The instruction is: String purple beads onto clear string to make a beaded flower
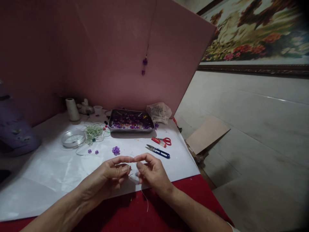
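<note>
My left hand is closed in a pinch on a thin white thread, which loops over its index finger. Opposite it, my right hand also pinches the thread, its index fingertip meeting the left one. A loose end of the thread dangles below my right hand over the red cloth. Whatever else lies between the fingers is too small to make out. Just beyond my hands lies a purple bead cluster on the white sheet. Two loose purple beads sit left of it.
Blue thread snips and red-handled scissors lie at the right. Behind stands a dark tray of mixed beads beside a plastic bag. Green cord, a clear dish and a thread cone are left. A beaded strand hangs above.
</note>
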A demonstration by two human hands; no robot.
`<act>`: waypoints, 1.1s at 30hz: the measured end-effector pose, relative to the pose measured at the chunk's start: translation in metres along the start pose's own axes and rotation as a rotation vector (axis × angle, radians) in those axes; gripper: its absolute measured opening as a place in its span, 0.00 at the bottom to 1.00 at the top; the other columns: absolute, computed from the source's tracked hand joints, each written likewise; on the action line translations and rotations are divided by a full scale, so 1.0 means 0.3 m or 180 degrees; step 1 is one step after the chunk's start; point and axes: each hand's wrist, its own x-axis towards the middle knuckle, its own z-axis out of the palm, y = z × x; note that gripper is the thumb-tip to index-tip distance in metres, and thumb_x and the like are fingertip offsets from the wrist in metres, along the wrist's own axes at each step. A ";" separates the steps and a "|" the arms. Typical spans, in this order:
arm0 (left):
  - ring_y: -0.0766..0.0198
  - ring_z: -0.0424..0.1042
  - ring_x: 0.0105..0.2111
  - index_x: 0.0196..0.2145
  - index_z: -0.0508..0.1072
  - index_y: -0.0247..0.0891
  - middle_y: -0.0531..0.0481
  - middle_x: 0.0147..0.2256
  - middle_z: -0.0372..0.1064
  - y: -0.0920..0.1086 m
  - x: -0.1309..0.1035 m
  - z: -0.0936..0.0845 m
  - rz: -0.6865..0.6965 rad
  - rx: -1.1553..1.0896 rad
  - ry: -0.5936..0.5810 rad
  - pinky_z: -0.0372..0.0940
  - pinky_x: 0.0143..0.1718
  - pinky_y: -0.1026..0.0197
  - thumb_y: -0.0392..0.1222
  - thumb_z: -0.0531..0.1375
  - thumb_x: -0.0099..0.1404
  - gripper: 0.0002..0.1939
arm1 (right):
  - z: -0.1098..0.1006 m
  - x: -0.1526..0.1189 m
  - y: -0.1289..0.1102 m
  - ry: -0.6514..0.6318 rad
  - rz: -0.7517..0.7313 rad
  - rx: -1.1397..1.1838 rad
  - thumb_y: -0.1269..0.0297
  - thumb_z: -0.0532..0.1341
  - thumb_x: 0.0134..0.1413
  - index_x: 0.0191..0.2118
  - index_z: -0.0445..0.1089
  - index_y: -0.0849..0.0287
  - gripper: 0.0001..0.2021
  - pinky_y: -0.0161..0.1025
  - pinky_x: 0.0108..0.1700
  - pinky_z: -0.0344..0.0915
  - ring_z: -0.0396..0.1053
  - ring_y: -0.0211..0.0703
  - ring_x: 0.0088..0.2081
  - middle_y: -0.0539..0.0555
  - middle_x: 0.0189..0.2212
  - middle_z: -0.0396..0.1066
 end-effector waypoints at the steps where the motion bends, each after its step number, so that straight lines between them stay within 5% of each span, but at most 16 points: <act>1: 0.76 0.57 0.15 0.38 0.74 0.37 0.56 0.20 0.65 0.001 -0.001 0.001 -0.0014 -0.0022 -0.0049 0.48 0.15 0.73 0.35 0.68 0.48 0.17 | 0.003 0.000 0.001 -0.0238 0.0188 0.0197 0.54 0.59 0.52 0.42 0.64 0.60 0.16 0.28 0.18 0.54 0.59 0.30 0.16 0.45 0.17 0.62; 3: 0.75 0.58 0.15 0.39 0.73 0.37 0.55 0.20 0.67 0.002 -0.005 0.004 -0.0081 -0.0059 -0.0110 0.50 0.16 0.73 0.35 0.68 0.47 0.18 | 0.009 0.001 -0.002 -0.0481 0.0404 0.0403 0.54 0.61 0.50 0.43 0.63 0.61 0.19 0.27 0.16 0.53 0.58 0.29 0.15 0.44 0.18 0.62; 10: 0.73 0.66 0.20 0.33 0.74 0.36 0.53 0.21 0.69 -0.008 -0.005 0.013 -0.0019 -0.0230 -0.0053 0.58 0.23 0.72 0.35 0.68 0.47 0.13 | 0.021 0.008 0.001 -0.0195 0.0530 0.0558 0.58 0.65 0.45 0.27 0.61 0.61 0.14 0.25 0.13 0.47 0.51 0.26 0.12 0.41 0.13 0.59; 15: 0.75 0.59 0.14 0.25 0.71 0.34 0.55 0.17 0.64 -0.018 0.010 0.010 0.0293 0.0274 -0.0045 0.51 0.15 0.72 0.44 0.65 0.53 0.10 | 0.021 0.004 0.024 -0.0141 0.0229 0.0229 0.60 0.62 0.49 0.28 0.63 0.62 0.11 0.28 0.18 0.50 0.53 0.28 0.16 0.43 0.16 0.59; 20: 0.77 0.53 0.09 0.21 0.67 0.36 0.59 0.11 0.59 -0.025 0.021 0.006 0.0409 0.0557 0.0346 0.44 0.12 0.73 0.45 0.64 0.52 0.12 | 0.020 -0.007 0.032 -0.0152 -0.0079 -0.0321 0.64 0.61 0.51 0.28 0.66 0.63 0.07 0.29 0.25 0.54 0.56 0.31 0.23 0.47 0.21 0.62; 25: 0.80 0.53 0.08 0.24 0.66 0.36 0.57 0.22 0.69 -0.030 0.026 -0.003 0.0713 0.0463 0.0579 0.42 0.11 0.73 0.44 0.60 0.56 0.10 | 0.008 -0.012 0.051 -0.0198 -0.0099 -0.0378 0.66 0.60 0.51 0.27 0.64 0.62 0.07 0.30 0.25 0.52 0.53 0.31 0.23 0.45 0.20 0.59; 33: 0.80 0.55 0.08 0.28 0.65 0.38 0.56 0.29 0.71 -0.035 0.026 -0.003 0.0895 0.0569 0.0694 0.42 0.11 0.71 0.46 0.58 0.59 0.09 | 0.004 -0.020 0.059 -0.0350 -0.0019 -0.0433 0.63 0.59 0.52 0.27 0.62 0.62 0.08 0.31 0.24 0.50 0.52 0.32 0.23 0.46 0.20 0.58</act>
